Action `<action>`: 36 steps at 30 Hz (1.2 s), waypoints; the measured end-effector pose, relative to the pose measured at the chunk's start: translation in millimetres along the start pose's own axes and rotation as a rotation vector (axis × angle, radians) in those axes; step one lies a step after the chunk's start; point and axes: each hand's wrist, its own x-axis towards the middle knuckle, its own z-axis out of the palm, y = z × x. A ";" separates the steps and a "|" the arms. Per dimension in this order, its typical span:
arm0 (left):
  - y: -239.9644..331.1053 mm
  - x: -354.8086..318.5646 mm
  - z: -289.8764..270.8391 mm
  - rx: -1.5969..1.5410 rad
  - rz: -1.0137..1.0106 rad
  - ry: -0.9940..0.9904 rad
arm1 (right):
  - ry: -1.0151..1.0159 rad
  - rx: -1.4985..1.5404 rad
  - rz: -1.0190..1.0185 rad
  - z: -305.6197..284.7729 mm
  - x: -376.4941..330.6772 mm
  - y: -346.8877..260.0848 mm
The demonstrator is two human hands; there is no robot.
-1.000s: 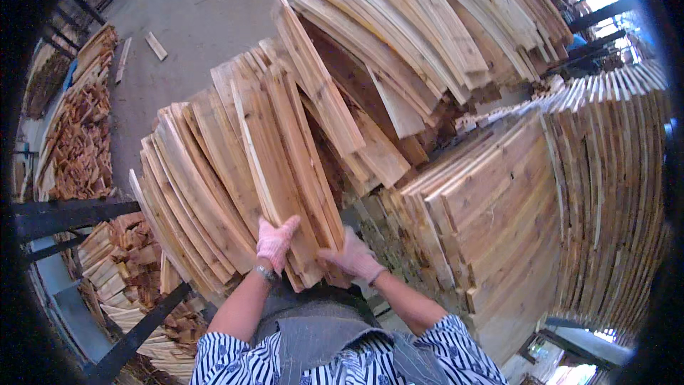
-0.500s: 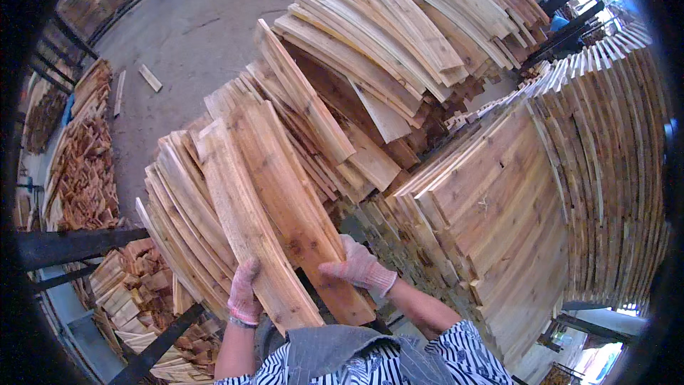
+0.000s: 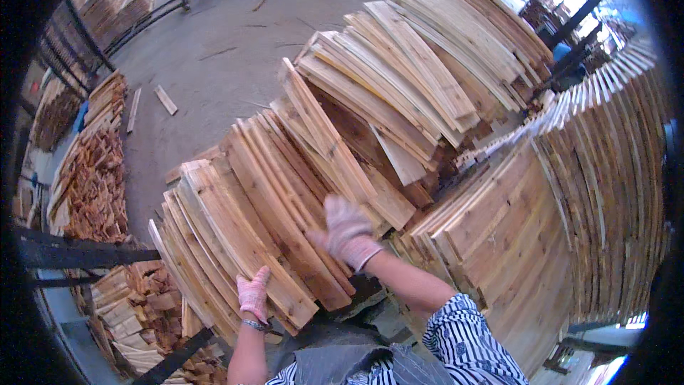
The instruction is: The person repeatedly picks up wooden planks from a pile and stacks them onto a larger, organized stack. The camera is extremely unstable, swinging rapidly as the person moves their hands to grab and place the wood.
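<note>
Both my hands wear pinkish knitted gloves. My left hand [image 3: 254, 296] is at the left edge of a pale wooden plank [image 3: 246, 232], near its close end, with the thumb on top and the other fingers partly hidden, closed on that edge. My right hand [image 3: 349, 235], slightly blurred, is over the boards to the right, thumb apart and fingers stretched, holding nothing. Under it lies a browner plank [image 3: 285, 239], side by side with the pale one. More planks [image 3: 187, 232] lean in a row to the left of my left hand.
Fanned boards [image 3: 413, 64] extend to the far right. Joined wooden panels [image 3: 513, 235] stand on edge at right, beside a curved-looking row of panels [image 3: 605, 192]. Black metal bars [image 3: 78, 248] and heaps of offcuts [image 3: 92, 185] are at left. Loose strips lie on the grey floor [image 3: 214, 36].
My right hand has let go of the browner plank and moved up and away. That plank now lies among the others. My left hand stays at the pale plank; the view has shifted slightly.
</note>
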 end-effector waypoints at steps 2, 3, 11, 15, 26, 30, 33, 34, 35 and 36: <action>1.4 0.4 -2.3 -0.041 -0.045 -0.048 | 0.615 -0.192 -0.011 -15.7 36.0 19.7; 3.2 1.3 -5.0 -0.082 -0.040 -0.059 | 0.493 -0.079 0.084 -26.8 60.8 31.2; -12.0 -28.5 -29.5 -0.335 0.049 -0.248 | 0.029 0.363 0.168 -43.5 61.7 47.1; -26.1 -84.0 -23.0 -0.295 0.053 -0.204 | 0.126 0.676 0.091 -12.4 -64.3 39.0; 20.2 -144.0 200.1 0.078 0.286 -1.008 | 0.504 1.110 -0.100 -63.8 -294.3 130.3; 9.0 -231.0 258.1 0.071 0.213 -1.337 | 0.762 0.962 0.054 -109.7 -348.9 146.3; -1.2 -271.5 290.8 0.012 0.078 -1.597 | 0.900 0.901 0.233 -108.2 -400.1 158.5; -6.5 -283.6 301.4 -0.023 0.022 -1.685 | 0.929 0.889 0.296 -106.0 -415.2 163.9; -15.2 -299.0 312.8 -0.030 -0.052 -1.786 | 0.963 0.867 0.355 -102.2 -433.3 169.7; -23.7 -314.2 323.8 -0.033 -0.028 -1.872 | 0.974 0.863 0.409 -97.3 -451.3 176.0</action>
